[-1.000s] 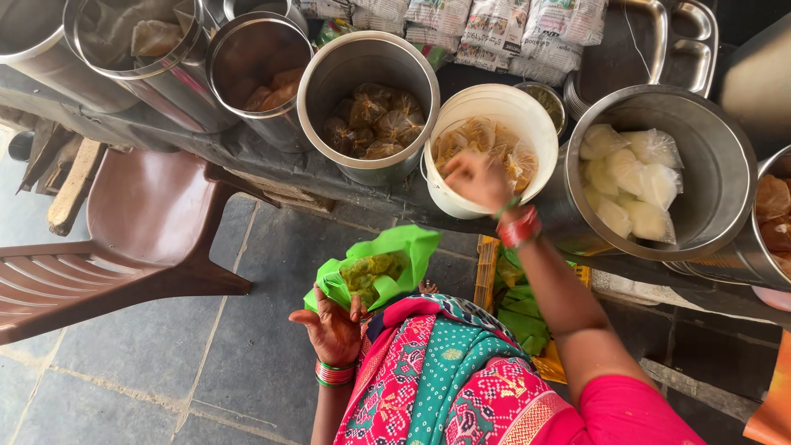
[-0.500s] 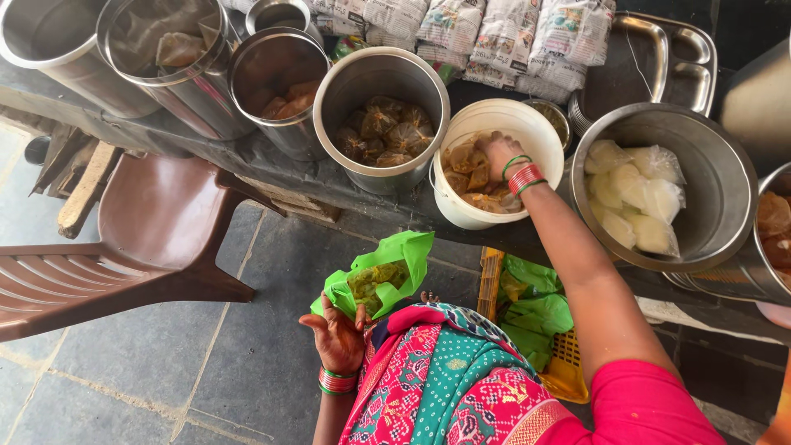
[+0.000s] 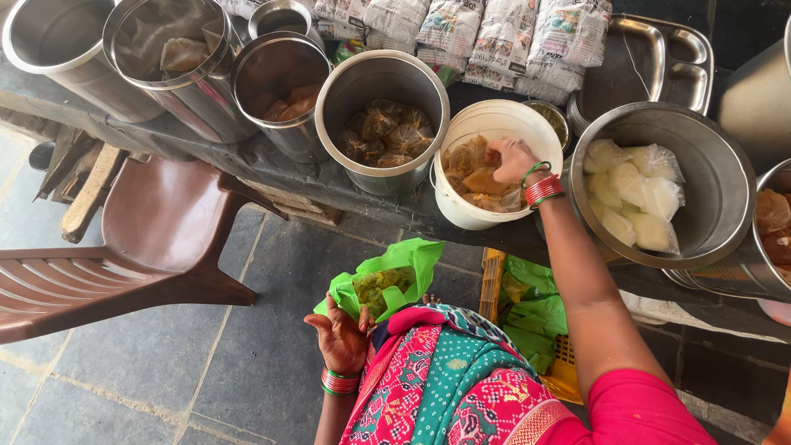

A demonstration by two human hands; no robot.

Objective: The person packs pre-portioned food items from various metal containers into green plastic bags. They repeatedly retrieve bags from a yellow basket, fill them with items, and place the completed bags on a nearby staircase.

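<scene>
My left hand (image 3: 342, 338), palm up with red bangles at the wrist, grips the edge of a green plastic bag (image 3: 387, 276) held open against my lap; yellowish-green food shows inside. My right hand (image 3: 512, 158) reaches down into a white bucket (image 3: 461, 216) on the counter. Its fingers are curled around the top of a clear sealed packet of brownish liquid (image 3: 482, 180) among several like it.
Steel pots line the counter: one with dark packets (image 3: 383, 132), a wide one with white packets (image 3: 638, 194), others at the left. Paper-wrapped bundles (image 3: 494, 37) and a steel tray (image 3: 667, 58) lie behind. A brown plastic chair (image 3: 156, 222) stands left; spare green bags (image 3: 535, 313) sit in a yellow basket.
My right hand has gone from above the white bucket down into it and closed on a packet. The left hand and green bag have stayed in place.
</scene>
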